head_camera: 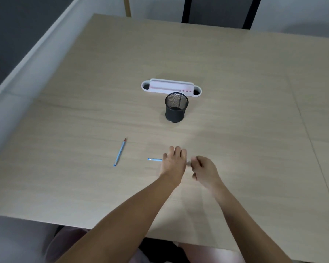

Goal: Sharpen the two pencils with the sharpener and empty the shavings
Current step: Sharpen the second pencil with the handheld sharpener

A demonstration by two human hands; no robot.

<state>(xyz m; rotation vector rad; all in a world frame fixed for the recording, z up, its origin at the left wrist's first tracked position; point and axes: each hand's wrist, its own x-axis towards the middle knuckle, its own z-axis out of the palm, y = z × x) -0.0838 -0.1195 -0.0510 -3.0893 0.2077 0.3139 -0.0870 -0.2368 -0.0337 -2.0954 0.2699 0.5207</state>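
Observation:
My left hand (174,162) grips a blue pencil (154,159) held level above the table, its eraser end sticking out to the left. My right hand (202,168) pinches a small pale sharpener (188,162) that meets the pencil's hidden tip between the two hands. A second blue pencil (120,152) with a red tip lies loose on the table to the left, pointing away from me.
A black mesh cup (176,109) stands upright beyond the hands. Behind it sits a white pen tray (171,87) with a round hole at each end. The wooden table (235,92) has its front edge near my lap.

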